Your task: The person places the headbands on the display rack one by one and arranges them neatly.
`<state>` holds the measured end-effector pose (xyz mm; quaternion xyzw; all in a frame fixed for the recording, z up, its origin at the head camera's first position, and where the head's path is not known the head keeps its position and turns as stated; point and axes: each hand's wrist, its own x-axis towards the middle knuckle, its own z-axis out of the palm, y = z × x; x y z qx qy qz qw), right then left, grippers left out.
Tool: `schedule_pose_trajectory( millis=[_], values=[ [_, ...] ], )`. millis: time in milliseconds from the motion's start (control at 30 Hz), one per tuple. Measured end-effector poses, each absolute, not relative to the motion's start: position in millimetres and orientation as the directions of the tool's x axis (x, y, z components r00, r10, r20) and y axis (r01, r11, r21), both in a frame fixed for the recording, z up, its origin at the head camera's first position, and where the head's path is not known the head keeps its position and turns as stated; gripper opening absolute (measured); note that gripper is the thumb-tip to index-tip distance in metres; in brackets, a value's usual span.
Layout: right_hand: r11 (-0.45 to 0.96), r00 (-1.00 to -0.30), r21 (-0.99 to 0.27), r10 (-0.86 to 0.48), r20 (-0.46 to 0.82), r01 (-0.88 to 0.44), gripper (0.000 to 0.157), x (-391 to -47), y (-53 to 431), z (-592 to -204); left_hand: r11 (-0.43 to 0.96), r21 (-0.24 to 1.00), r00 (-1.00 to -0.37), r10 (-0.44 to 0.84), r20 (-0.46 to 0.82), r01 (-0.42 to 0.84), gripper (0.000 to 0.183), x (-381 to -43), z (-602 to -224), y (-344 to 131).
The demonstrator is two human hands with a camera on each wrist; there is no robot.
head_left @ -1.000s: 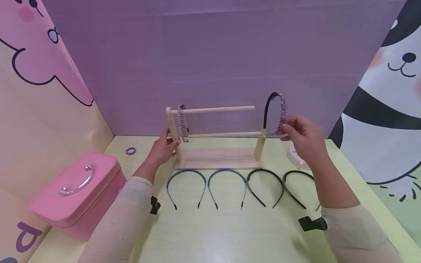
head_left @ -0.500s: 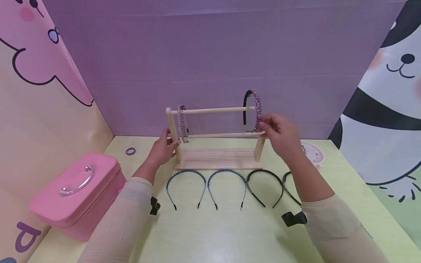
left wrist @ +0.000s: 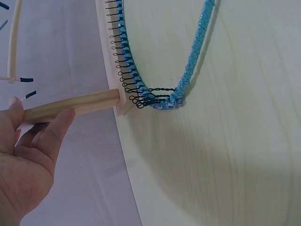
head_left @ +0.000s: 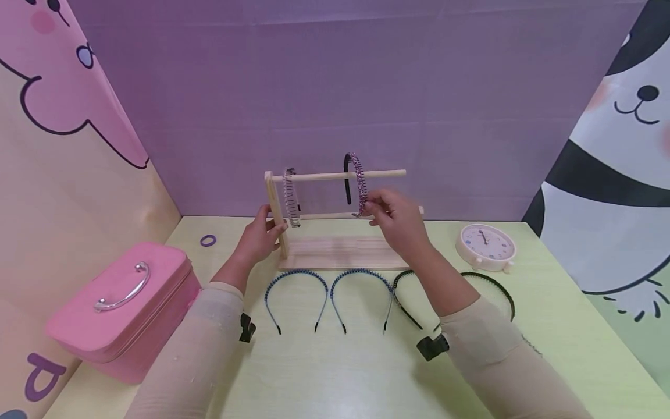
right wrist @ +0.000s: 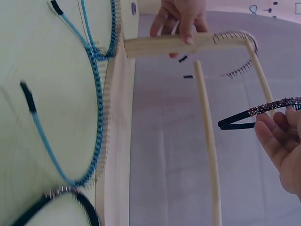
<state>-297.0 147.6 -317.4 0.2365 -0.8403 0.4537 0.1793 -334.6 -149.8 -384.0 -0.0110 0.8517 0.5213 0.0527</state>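
My right hand (head_left: 395, 218) pinches a headband (head_left: 360, 183) with purple-pink beads and black ends, near one of its ends. The headband stands upright around the upper rod (head_left: 319, 176) of a wooden rack, about midway along it. At the rack's left end my left hand (head_left: 256, 237) grips the upright post (left wrist: 96, 102) between thumb and fingers. A pale pink headband (head_left: 291, 198) hangs on the upper rod close to that post. In the right wrist view the held headband (right wrist: 275, 106) shows its dark ends pointing left.
Two blue headbands (head_left: 298, 272) and two black ones (head_left: 499, 281) lie in a row before the rack's base (head_left: 335, 253). A pink case (head_left: 120, 302) stands at left, near a purple ring (head_left: 207, 240). A pink clock (head_left: 487, 247) lies at right.
My right hand has moved left, bringing the beaded headband from beyond the rack's right end onto the upper rod. The clock has come into view. My left hand stays on the post.
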Motion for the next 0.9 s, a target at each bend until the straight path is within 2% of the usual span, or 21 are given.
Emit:
schedule_pose_trajectory(
  millis=[300, 700, 900],
  values=[
    [0.458, -0.796, -0.653, -0.301, 0.524, -0.603, 0.012, -303, 116, -329, 0.456, 0.886, -0.993, 0.04, -0.112, -0.081, 0.065, -335, -384, -149],
    [0.508, -0.854, -0.687, -0.3, 0.425, -0.52, 0.013, -313, 83, -341, 0.455, 0.887, -0.994, 0.044, -0.103, -0.072, 0.066, -335, -384, -148],
    [0.551, -0.858, -0.658, -0.301, 0.417, -0.513, 0.012, -316, 75, -344, 0.451, 0.89, -0.995, 0.047, -0.092, -0.061, 0.065, -334, -383, -148]
  ],
)
